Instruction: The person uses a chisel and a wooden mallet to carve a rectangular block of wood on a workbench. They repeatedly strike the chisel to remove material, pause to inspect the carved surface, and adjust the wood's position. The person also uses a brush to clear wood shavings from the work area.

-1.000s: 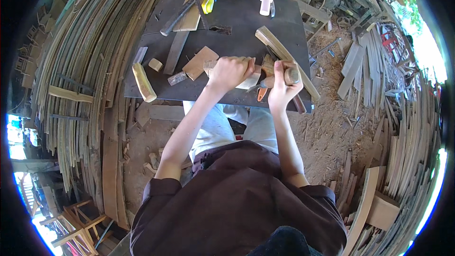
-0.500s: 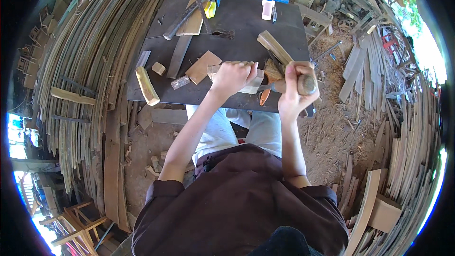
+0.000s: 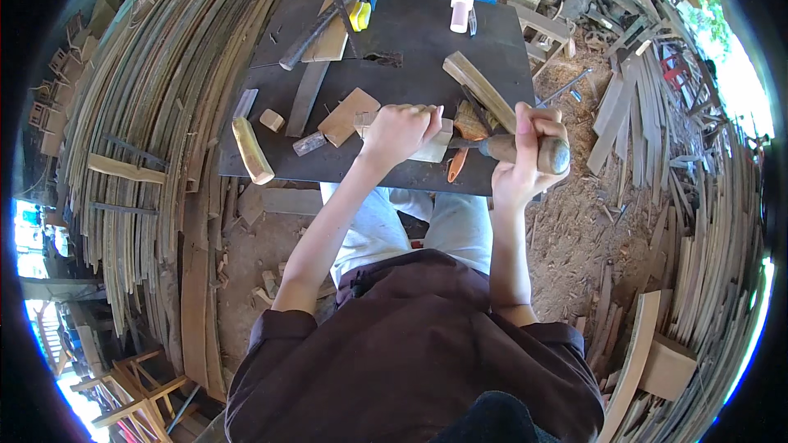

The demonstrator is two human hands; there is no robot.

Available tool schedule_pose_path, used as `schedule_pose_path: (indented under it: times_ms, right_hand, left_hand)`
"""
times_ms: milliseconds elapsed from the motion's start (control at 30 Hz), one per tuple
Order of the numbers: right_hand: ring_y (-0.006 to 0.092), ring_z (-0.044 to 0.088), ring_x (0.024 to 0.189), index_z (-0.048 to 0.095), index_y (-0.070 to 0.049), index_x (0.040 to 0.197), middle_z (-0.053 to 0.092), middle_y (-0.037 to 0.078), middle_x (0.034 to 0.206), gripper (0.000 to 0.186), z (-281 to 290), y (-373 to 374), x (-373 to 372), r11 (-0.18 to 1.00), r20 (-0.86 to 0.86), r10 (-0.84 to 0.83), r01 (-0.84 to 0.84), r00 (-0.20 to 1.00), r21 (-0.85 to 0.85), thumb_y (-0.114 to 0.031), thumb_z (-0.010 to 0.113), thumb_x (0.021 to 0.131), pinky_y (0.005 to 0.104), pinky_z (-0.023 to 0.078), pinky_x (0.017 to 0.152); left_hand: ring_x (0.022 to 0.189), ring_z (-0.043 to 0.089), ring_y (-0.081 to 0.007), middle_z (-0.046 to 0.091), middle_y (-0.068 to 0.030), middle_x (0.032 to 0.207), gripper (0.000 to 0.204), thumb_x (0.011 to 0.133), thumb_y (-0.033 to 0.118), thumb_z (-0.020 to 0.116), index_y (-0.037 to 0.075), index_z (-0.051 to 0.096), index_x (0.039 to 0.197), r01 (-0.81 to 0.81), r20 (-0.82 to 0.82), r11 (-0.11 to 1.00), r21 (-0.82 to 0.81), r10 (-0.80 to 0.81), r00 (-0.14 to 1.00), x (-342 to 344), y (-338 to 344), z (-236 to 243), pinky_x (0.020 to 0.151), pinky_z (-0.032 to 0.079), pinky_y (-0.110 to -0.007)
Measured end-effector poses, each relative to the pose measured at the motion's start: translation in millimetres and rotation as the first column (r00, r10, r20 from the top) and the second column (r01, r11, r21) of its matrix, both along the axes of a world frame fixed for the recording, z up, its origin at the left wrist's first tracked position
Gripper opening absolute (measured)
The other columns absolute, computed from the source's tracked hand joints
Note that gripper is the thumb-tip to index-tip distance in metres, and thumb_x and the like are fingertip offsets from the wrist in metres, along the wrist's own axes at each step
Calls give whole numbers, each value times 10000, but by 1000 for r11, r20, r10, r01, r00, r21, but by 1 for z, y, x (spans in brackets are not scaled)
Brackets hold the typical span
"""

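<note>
Workbench (image 3: pixel 394 172): dark board, scattered with wood offcuts.
Left hand (image 3: pixel 400 131): fingers clamped on a pale wooden block (image 3: pixel 433 148) near the bench's front edge.
Right hand (image 3: pixel 532 156): fingers wrapped around a wooden-handled chisel (image 3: pixel 513 148), blade touching the block.

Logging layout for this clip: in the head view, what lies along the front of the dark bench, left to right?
Pale curved wood piece → small wood block → flat tan board → left hand on a pale workpiece → right hand gripping a wooden-handled tool.
</note>
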State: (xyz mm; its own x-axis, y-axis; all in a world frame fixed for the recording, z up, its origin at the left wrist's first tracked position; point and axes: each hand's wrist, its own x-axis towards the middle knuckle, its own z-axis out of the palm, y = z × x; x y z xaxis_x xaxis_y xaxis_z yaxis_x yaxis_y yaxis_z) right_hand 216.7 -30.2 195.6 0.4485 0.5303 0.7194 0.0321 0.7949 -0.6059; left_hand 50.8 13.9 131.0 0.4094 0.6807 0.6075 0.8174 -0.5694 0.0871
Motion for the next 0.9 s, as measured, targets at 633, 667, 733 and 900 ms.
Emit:
schedule_pose_path:
  times_ms: [633,667,733,900]
  right_hand:
    - [97,489,687,563,8,738,579,69,779,88,21,-8,-3,1000,-62,1,-2,998,-8,56,626,777,245,375,650]
    - [98,492,689,568,8,740,579,69,778,84,23,-9,-4,1000,-81,5,-2,997,28,56,625,778,245,378,646]
    - [99,496,692,566,12,735,578,62,775,84,17,-4,-12,999,-25,-37,37,999,-35,51,622,784,244,385,642]
    - [94,501,698,565,10,737,584,49,779,87,4,-2,-13,984,92,-77,91,993,-151,51,616,794,243,394,636]
  left_hand:
    - [438,574,-223,564,-69,511,362,918,225,517,86,562,588,1,-21,1000,3,-1,1000,0,0,0,427,467,-326]
    - [439,575,-222,565,-69,511,363,918,226,517,86,562,586,-5,-30,1000,12,6,1000,-1,0,1,428,467,-326]
    - [440,576,-221,567,-69,514,364,918,229,516,86,564,588,-9,-40,1000,4,9,999,0,-1,2,429,469,-325]
    - [445,578,-223,575,-70,522,369,925,246,503,87,578,600,-4,-33,999,40,5,999,1,-2,-1,433,471,-327]
